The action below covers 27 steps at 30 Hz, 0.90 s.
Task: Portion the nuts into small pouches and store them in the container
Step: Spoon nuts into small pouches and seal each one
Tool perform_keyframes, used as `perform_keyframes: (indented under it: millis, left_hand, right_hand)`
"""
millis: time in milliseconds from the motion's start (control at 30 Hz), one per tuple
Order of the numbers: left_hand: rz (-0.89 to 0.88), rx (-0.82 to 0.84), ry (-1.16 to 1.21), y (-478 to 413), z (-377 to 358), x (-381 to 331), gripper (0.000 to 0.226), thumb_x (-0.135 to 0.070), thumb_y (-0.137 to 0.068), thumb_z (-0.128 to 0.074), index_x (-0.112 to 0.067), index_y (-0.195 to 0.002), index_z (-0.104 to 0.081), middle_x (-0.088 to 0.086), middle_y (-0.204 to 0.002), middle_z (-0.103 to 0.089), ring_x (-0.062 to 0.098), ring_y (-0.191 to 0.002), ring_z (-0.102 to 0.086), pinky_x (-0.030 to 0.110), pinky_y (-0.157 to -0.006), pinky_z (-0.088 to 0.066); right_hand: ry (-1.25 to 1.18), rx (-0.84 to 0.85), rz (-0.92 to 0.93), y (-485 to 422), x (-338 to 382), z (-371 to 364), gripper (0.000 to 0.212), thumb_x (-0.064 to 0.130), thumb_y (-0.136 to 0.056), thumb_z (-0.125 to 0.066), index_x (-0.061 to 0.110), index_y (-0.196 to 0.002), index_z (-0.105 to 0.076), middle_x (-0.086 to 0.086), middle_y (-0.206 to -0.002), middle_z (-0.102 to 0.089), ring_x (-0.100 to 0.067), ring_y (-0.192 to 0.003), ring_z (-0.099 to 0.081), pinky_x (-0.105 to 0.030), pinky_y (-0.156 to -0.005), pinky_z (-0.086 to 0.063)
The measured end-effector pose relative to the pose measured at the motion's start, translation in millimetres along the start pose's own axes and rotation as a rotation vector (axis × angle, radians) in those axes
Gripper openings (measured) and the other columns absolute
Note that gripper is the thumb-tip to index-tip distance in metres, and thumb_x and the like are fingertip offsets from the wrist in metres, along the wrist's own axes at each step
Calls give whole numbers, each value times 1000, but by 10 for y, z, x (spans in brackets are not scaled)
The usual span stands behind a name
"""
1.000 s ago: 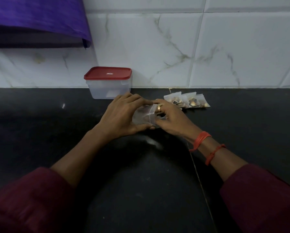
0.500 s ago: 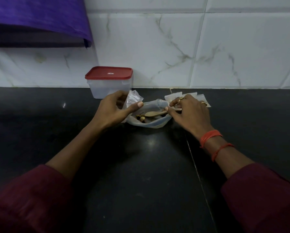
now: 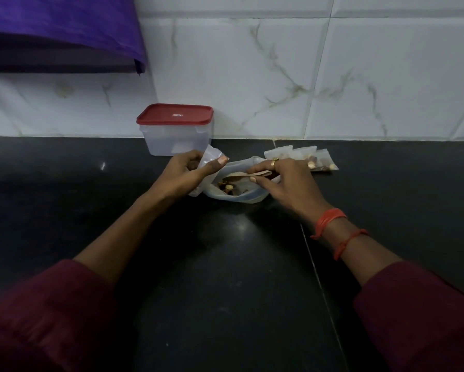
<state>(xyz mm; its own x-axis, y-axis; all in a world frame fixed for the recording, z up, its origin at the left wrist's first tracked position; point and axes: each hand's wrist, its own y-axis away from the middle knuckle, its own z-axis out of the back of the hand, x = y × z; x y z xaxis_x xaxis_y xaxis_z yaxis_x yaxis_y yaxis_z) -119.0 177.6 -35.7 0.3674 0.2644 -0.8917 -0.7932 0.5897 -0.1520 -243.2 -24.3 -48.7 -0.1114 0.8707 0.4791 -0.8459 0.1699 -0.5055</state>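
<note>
An open clear plastic bag with mixed nuts lies on the black counter between my hands. My left hand grips a small empty clear pouch at the bag's left edge. My right hand pinches the handle of a wooden spoon whose bowl dips into the bag. Three filled small pouches lie in a row behind my right hand, partly hidden by it. A clear container with a shut red lid stands against the wall behind my left hand.
The black counter stretches wide toward me, with a seam running down its right part. White marble-look tiles back it. A purple cloth over a shelf hangs at the upper left.
A second ago both hands worked one pouch together. They have parted: my left hand keeps the small pouch, the nut bag shows, and my right hand has taken the spoon into it.
</note>
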Motion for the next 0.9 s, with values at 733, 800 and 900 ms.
perform_keyframes:
  millis: [733,800,900]
  left_hand:
    - [-1,-5,49,51,0,-98,50,-63,-63,-64,-36,-105,-57,-22,-96,-60,-3,-84,-61,9,-58,-46]
    - [-1,-3,59,60,-1,-110,47,-62,-63,-64,-37,-103,-58,-22,-96,-61,-5,-81,-62,6,-56,-46]
    - [-7,4,54,67,-8,-99,56,-62,-63,-64,-32,-109,-59,-17,-99,-62,0,-88,-62,13,-63,-48]
  right_hand:
    - [153,-95,251,9,15,-12,24,11,-85,-69,19,-105,-78,0,-86,-76,-16,-78,-66,-42,-109,-35]
    - [107,-63,264,6,49,-44,30,5,-86,-68,20,-110,-77,0,-92,-77,-13,-83,-64,-42,-110,-36]
    - [118,68,260,10,61,-97,37,3,-92,-61,23,-120,-74,1,-111,-76,-17,-101,-67,-39,-118,-29]
